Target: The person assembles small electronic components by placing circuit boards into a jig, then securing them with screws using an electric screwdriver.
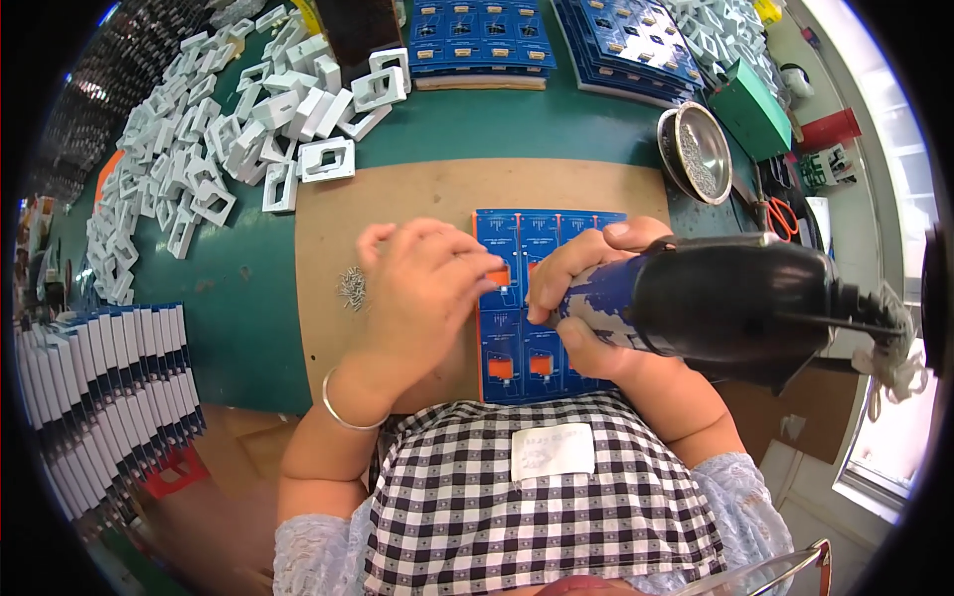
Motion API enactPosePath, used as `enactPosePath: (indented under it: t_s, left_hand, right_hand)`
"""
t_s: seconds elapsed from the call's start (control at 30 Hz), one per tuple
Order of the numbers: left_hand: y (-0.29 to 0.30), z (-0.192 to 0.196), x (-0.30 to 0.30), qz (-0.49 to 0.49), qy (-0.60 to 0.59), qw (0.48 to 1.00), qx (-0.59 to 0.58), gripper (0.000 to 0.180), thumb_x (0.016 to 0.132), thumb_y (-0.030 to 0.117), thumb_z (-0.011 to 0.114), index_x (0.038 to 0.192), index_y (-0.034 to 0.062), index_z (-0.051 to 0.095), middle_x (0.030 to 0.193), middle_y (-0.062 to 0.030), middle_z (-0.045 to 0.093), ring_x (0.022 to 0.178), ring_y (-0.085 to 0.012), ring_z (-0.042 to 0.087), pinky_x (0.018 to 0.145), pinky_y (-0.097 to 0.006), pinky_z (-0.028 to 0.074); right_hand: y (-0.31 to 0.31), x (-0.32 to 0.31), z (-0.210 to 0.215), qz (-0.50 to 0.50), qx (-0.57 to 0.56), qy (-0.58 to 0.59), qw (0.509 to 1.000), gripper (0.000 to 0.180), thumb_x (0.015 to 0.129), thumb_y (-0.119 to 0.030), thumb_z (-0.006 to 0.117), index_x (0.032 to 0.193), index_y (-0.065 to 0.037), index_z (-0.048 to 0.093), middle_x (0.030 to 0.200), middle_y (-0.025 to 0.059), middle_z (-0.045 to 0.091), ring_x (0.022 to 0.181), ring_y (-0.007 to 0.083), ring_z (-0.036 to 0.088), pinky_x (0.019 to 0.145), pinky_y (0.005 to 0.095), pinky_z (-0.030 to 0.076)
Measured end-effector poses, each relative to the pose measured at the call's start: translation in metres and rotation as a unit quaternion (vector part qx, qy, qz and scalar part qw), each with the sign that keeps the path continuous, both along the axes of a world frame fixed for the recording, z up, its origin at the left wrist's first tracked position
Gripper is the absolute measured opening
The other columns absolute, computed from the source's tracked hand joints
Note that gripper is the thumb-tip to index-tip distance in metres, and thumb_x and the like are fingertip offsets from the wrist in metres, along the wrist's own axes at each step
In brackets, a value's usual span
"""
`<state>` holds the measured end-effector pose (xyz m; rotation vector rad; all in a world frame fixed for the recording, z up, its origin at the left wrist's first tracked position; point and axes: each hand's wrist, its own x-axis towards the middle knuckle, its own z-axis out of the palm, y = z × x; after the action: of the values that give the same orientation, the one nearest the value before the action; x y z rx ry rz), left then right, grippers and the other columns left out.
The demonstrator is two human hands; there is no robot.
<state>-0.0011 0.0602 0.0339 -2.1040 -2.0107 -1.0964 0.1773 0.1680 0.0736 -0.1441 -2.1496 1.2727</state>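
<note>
A blue circuit-board panel [500, 338] with orange blocks lies on a brown board [427, 189] in front of me. My right hand [586, 273] is wrapped round a blue and black electric screwdriver [725, 303], held over the panel's right half. Its tip is hidden behind my fingers. My left hand [422, 283] reaches over the panel's left edge. Its thumb and forefinger come together beside an orange block [500, 278], and whatever may be between them is too small to make out. Left of this hand, a little heap of small screws [352, 287] lies on the brown board.
Many white plastic housings [268, 119] are heaped at the far left. Stacked blue panels [482, 40] stand at the back. Metal bowls [702, 154] with small parts, a green box [750, 109] and orange-handled scissors [783, 219] are at the right. Rows of white pieces [109, 377] stand lower left.
</note>
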Motion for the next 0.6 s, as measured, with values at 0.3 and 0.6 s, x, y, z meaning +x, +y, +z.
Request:
enactPosePath:
  t_s: [0.3, 0.6]
  left_hand:
    - [-0.017, -0.001, -0.057, 0.099, 0.047, 0.994, -0.017, 0.013, 0.077, 0.014, 0.074, 0.09, 0.0165, 0.071, 0.089, 0.0034, 0.064, 0.094, -0.0186, 0.056, 0.089, -0.042, 0.031]
    - [0.001, -0.035, -0.046, 0.062, 0.119, 0.99, -0.043, 0.008, 0.079, 0.014, 0.072, 0.087, 0.0158, 0.07, 0.084, 0.0028, 0.061, 0.089, -0.0183, 0.056, 0.088, -0.041, 0.031]
  right_hand:
    - [-0.003, -0.002, -0.018, -0.031, -0.08, 0.08, 0.993, 0.071, 0.083, -0.021, 0.078, 0.134, -0.016, 0.028, 0.083, 0.0098, 0.058, 0.067, 0.0212, 0.062, 0.064, 0.0368, 0.053]
    - [0.021, 0.012, -0.038, -0.069, -0.392, 0.289, 0.871, 0.064, 0.087, -0.028, 0.064, 0.138, -0.012, 0.028, 0.083, 0.0096, 0.058, 0.062, 0.0226, 0.062, 0.065, 0.0394, 0.054]
